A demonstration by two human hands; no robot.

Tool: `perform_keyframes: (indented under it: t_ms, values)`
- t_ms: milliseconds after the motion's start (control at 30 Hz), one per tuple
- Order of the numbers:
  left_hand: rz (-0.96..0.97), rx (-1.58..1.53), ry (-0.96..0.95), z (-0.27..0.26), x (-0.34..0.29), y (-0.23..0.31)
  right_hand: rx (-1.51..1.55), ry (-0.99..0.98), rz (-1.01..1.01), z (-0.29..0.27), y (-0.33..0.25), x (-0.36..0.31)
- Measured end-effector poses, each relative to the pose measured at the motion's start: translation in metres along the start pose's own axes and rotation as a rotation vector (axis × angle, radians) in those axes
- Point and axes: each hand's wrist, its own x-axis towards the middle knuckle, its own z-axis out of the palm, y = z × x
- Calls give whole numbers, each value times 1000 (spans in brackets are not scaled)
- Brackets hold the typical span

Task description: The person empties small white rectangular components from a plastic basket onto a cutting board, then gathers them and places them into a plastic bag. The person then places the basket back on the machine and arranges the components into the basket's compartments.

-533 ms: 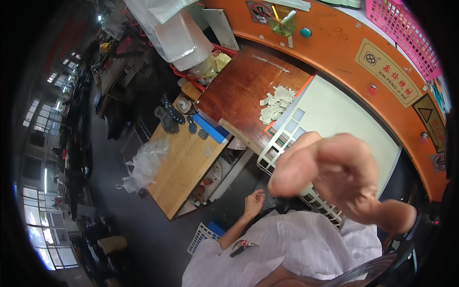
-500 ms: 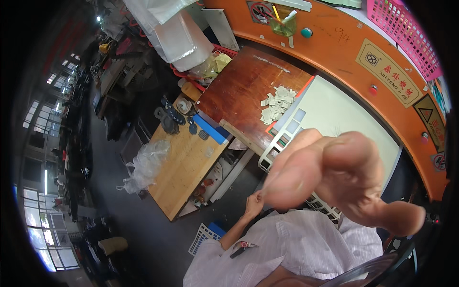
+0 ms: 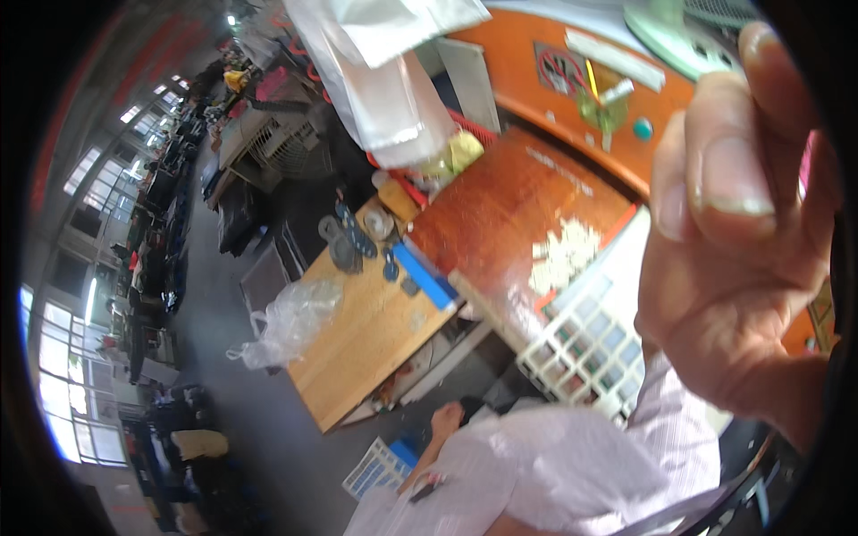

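Note:
My right hand (image 3: 728, 268) is raised very close to the camera at the right. Its palm side shows, with fingers bent but apart, and I see nothing between them. Lower down, beside my light striped shirt (image 3: 572, 456), my left hand (image 3: 446, 418) is small in the picture, its fingers curled in. Whatever it may hold is too small to make out. A white grid tray (image 3: 572, 353) slopes in front of my body, partly behind my right hand. Beyond it a heap of small pale pieces (image 3: 565, 255) lies on a reddish-brown board (image 3: 483, 210).
A light wooden table (image 3: 349, 357) at the left bears a clear plastic bag (image 3: 295, 317), dark tools (image 3: 344, 246) and a blue strip (image 3: 424, 277). White plastic sheets (image 3: 393, 98) hang above. Behind stands an orange machine panel (image 3: 518, 54) with a green button (image 3: 642, 129).
The view has shifted, so the table and board appear farther right. My right hand has risen toward the upper right, uncovering more of the tray. My left hand has moved lower and leftward.

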Motion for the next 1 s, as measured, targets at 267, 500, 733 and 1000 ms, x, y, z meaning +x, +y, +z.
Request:
perform_keyframes:
  t_ms: [267, 500, 733, 1000]
  values:
    - [-66, -189, -59, 0, 41, -18, -102, -59, -92, -4, 75, 33]
    - [112, -208, -304, -69, 135, -60, -757, -160, 80, 14, 141, -16]
    - [259, 154, 61, -168, 187, -62, -1839, -222, -506, -60, 247, 22]
    - [160, 193, -258, -190, 229, -32, -2181, -716, -451, -74, 217, 72]
